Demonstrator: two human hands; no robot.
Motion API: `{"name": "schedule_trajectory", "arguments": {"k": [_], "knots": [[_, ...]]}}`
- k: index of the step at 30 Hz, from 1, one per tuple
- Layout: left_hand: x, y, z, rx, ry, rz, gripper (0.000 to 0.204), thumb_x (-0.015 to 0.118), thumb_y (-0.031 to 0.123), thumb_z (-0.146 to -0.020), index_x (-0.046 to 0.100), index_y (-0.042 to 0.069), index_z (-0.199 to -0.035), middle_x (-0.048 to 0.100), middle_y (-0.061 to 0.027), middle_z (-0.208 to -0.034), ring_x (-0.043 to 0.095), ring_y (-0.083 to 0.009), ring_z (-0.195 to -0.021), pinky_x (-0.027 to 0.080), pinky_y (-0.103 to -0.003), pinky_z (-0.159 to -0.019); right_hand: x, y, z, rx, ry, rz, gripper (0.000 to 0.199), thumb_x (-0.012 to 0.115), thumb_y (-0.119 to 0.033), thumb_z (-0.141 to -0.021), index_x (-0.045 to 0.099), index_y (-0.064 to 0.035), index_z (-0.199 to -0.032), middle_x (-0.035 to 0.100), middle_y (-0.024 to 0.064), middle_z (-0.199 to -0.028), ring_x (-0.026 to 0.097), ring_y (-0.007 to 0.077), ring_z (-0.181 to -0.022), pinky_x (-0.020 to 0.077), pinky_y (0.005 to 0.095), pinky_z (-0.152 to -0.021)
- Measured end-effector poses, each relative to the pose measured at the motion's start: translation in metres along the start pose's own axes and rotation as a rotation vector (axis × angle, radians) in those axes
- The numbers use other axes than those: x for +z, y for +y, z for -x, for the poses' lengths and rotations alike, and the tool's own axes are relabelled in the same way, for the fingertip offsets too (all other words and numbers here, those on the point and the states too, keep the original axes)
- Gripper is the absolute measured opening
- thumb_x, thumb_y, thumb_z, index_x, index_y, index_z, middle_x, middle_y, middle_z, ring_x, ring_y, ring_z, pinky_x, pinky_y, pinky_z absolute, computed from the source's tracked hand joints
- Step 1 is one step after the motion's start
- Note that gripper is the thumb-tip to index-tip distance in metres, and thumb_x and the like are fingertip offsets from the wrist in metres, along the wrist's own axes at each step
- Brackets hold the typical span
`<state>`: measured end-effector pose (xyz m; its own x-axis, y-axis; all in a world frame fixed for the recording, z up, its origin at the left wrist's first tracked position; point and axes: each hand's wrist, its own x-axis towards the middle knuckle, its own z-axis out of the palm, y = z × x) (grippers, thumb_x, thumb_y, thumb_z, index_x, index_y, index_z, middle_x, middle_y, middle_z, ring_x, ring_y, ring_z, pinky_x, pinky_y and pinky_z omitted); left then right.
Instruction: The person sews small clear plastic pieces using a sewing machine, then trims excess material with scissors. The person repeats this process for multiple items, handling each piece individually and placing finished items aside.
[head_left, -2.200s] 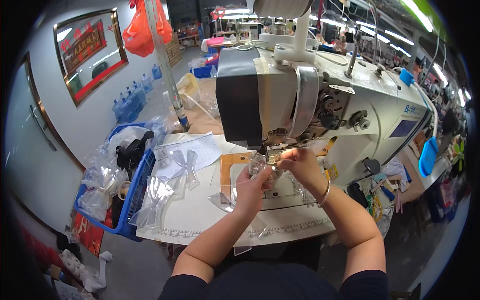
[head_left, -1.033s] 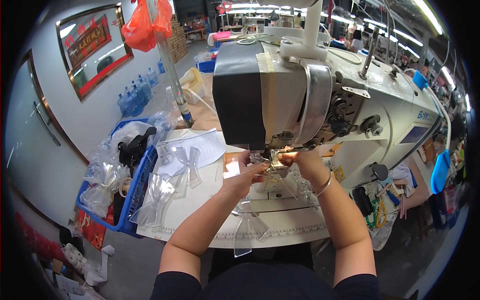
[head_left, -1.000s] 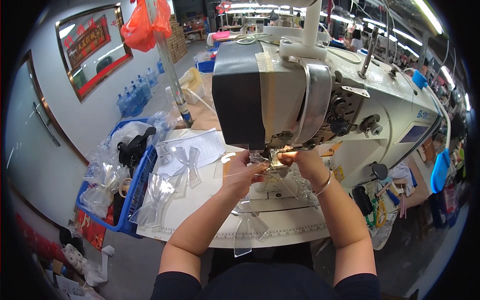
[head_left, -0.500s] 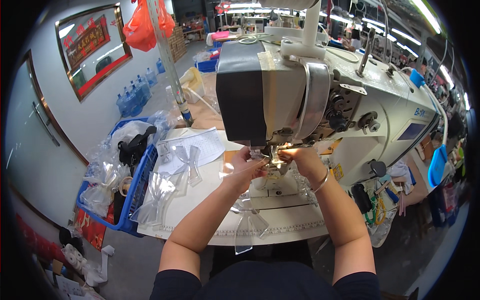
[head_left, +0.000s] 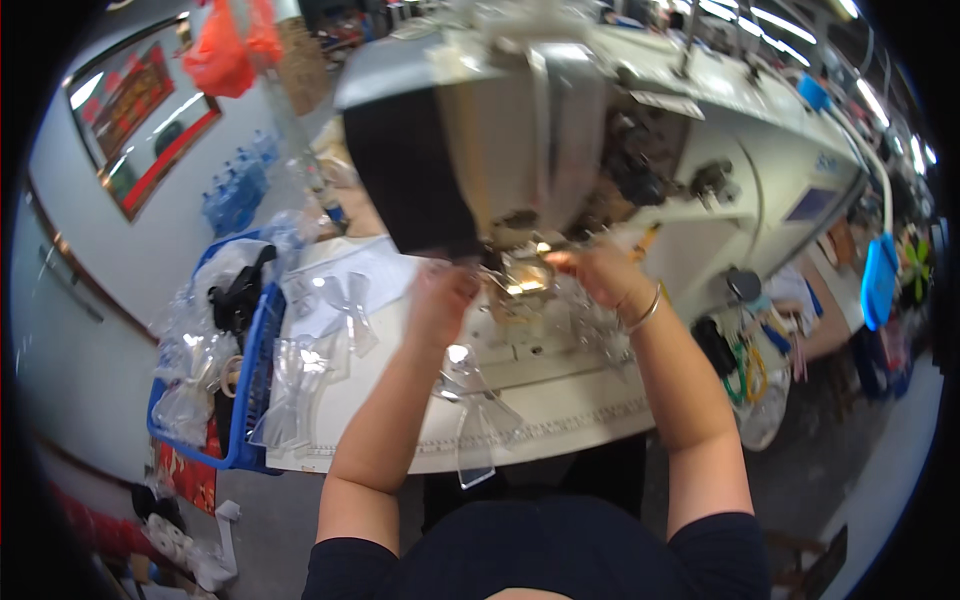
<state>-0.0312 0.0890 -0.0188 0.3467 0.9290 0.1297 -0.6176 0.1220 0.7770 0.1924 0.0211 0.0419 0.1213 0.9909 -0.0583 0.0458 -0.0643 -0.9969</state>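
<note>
A large white and black sewing machine [head_left: 500, 140] stands in front of me, and a lamp lights its needle area [head_left: 525, 275]. My left hand [head_left: 442, 298] is left of the needle, smeared by motion with its fingers curled; whether it holds anything does not show. Just right of the needle, my right hand [head_left: 603, 275] has its fingers bent together at the lit metal parts; what they grip is hidden. A strip of clear plastic [head_left: 476, 435] lies between my forearms and hangs over the table's front edge. More clear plastic [head_left: 592, 318] bunches below my right hand.
Clear plastic pieces [head_left: 292, 385] and a white paper sheet [head_left: 385, 268] lie on the table's left. Beside it is a blue basket [head_left: 258, 400] of plastic bags and black cloth. Scissors with yellow handles [head_left: 755, 370] and other tools crowd the right side. Blue-tinted water bottles [head_left: 235, 195] stand behind.
My left hand has moved left, away from the needle. My right hand stays beside it. The whole view has tilted and shifted, blurring the machine.
</note>
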Motion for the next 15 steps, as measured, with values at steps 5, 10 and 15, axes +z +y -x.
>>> {"name": "schedule_trajectory", "arguments": {"k": [5,10,15], "knots": [[-0.098,0.014,-0.020,0.247,0.249,0.285,0.011,0.059,0.002,-0.089,0.058,0.008,-0.098,0.061,-0.0034,-0.087,0.059,-0.0148,-0.077,0.051,-0.029,-0.072,-0.087,0.048,0.078,-0.077,0.112,0.386,0.021,0.070,-0.021,-0.082,0.064,-0.0007,-0.085,0.062,0.0019,-0.082,0.055,0.0108,-0.070,0.0455,0.0283,-0.067],[-0.075,0.013,0.069,0.138,0.173,0.209,0.017,0.053,0.004,-0.093,0.055,0.005,-0.110,0.061,-0.0059,-0.094,0.061,-0.0182,-0.089,0.052,-0.033,-0.076,-0.119,0.124,0.153,-0.221,0.627,1.013,0.012,0.065,-0.003,-0.074,0.064,-0.0006,-0.086,0.062,0.0128,-0.084,0.059,0.0310,-0.078,0.0470,0.0371,-0.072],[-0.057,-0.024,0.127,0.228,0.128,0.004,0.025,0.054,0.001,-0.091,0.051,0.007,-0.115,0.057,-0.0106,-0.109,0.061,-0.0223,-0.096,0.054,-0.038,-0.079,-0.129,0.153,0.158,-0.224,0.646,1.099,0.018,0.066,-0.001,-0.069,0.063,0.0005,-0.087,0.060,0.0163,-0.085,0.058,0.0367,-0.086,0.0463,0.0426,-0.075]]}}
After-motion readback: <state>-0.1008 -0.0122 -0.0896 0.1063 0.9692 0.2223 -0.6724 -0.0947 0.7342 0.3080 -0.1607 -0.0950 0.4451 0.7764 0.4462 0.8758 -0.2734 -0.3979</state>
